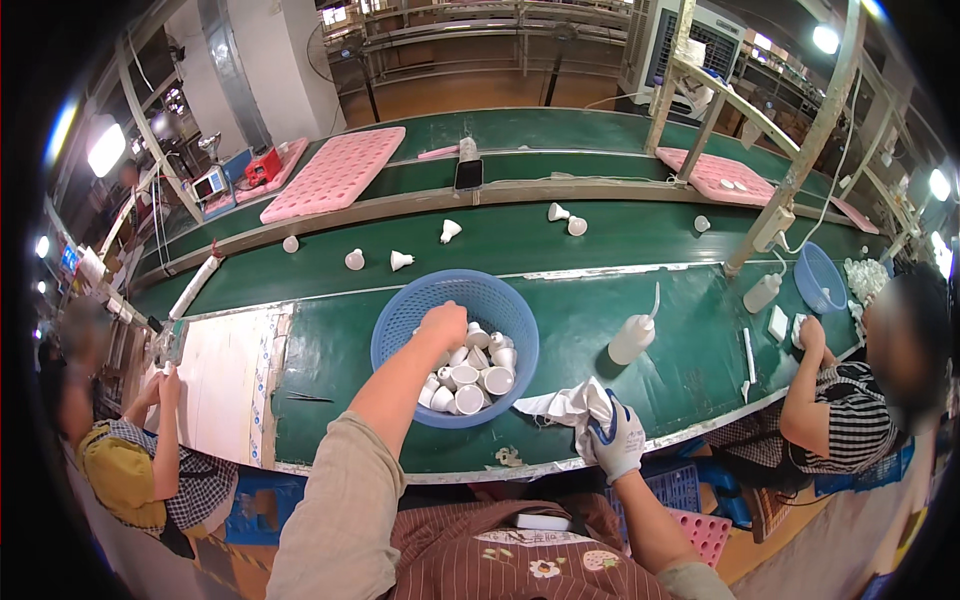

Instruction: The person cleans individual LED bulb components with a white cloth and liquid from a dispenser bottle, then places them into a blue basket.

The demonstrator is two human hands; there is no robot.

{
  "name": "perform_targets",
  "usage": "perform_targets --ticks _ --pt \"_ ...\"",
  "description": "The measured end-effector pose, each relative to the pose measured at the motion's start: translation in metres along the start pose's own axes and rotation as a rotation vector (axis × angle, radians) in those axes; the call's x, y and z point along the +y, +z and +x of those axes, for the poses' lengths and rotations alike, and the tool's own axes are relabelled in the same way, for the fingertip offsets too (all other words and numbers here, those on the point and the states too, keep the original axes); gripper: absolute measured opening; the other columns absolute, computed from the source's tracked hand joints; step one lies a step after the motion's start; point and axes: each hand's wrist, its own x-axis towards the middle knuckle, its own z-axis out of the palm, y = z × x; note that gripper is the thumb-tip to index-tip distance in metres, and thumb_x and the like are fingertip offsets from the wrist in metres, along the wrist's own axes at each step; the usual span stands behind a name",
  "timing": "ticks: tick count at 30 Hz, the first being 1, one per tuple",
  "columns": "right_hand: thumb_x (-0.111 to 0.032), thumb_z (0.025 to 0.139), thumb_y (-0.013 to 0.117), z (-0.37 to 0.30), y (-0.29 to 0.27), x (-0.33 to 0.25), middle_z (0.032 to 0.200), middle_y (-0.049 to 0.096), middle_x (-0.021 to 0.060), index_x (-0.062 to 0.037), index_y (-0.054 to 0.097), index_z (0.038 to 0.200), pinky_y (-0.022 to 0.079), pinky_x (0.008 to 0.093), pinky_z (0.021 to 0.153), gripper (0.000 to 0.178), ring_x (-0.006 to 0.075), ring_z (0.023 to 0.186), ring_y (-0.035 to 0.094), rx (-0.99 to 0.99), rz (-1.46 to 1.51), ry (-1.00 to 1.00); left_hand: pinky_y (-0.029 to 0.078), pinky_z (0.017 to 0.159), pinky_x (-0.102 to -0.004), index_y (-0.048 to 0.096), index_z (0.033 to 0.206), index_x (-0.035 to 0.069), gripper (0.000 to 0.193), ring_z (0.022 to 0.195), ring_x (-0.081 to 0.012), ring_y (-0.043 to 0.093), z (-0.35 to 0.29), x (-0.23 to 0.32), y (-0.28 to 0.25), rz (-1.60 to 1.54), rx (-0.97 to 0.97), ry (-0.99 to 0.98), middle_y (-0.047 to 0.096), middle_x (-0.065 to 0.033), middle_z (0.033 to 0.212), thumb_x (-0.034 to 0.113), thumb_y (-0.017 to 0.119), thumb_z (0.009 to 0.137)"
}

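Observation:
My bare left hand reaches into a round blue plastic basket, above the bulbs at its far side. Its fingers curl downward and look closed; whatever is in them is hidden behind the hand. Several white lamp bulbs with pale round faces lie heaped in the basket. My right hand wears a white and blue glove and grips a white cloth at the bench's near edge. Part of the cloth trails left toward the basket. Just beyond it stands a white squeeze bottle with a thin spout.
Loose bulbs lie on the green belt behind the basket. Tweezers and a pale board are to the left. Pink trays rest farther back. Co-workers sit on both sides; the right one's hand is near another basket.

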Motion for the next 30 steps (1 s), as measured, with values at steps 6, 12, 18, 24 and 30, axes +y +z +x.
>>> perform_targets --ticks 6,12,18,24,30 --pt "-0.026 0.074 0.077 0.001 -0.001 -0.001 0.103 0.062 0.02 -0.0092 0.056 0.133 0.05 0.0477 0.085 0.066 0.0399 0.097 0.061 -0.023 -0.002 0.019 0.055 0.076 -0.0371 0.06 0.111 0.003 0.037 0.089 -0.0297 0.066 -0.029 -0.002 -0.001 -0.464 0.459 -0.112 0.062 -0.0153 0.106 0.02 0.074 0.081" --pt "-0.022 0.073 0.077 0.001 -0.003 0.0 0.104 0.062 0.0202 -0.0078 0.055 0.134 0.049 0.047 0.086 0.067 0.0399 0.097 0.06 0.024 -0.018 -0.03 0.049 0.061 -0.0213 0.055 0.114 0.007 0.028 0.074 -0.0083 0.057 -0.105 0.02 -0.033 -1.758 0.063 0.119 0.06 -0.0055 0.095 0.002 0.067 0.088" --pt "-0.019 0.074 0.077 0.001 -0.001 -0.003 0.107 0.062 0.0195 -0.0068 0.055 0.134 0.05 0.0462 0.087 0.064 0.0396 0.098 0.061 0.035 -0.005 -0.05 0.05 0.057 -0.0236 0.057 0.113 0.005 0.029 0.065 -0.0091 0.057 -0.179 0.058 -0.036 -1.722 0.079 0.177 0.061 -0.0038 0.081 0.001 0.069 0.087" --pt "-0.019 0.077 0.076 0.001 0.0 -0.003 0.11 0.063 0.0201 -0.0062 0.057 0.133 0.049 0.0466 0.088 0.061 0.0398 0.101 0.061 0.038 0.004 -0.042 0.05 0.05 -0.0265 0.062 0.105 0.001 0.031 0.056 -0.0122 0.059 -0.21 0.072 -0.024 -1.793 -0.004 0.25 0.062 -0.0053 0.077 0.03 0.052 0.104" --pt "-0.018 0.077 0.075 0.0 -0.002 -0.005 0.107 0.063 0.0188 -0.0083 0.057 0.133 0.05 0.0456 0.086 0.059 0.0384 0.099 0.062 0.04 -0.013 -0.038 0.056 0.07 -0.0348 0.052 0.126 -0.002 0.043 0.081 -0.023 0.065 -0.22 0.079 -0.016 -2.126 -0.24 0.232 0.059 -0.0126 0.116 0.032 0.032 0.108"
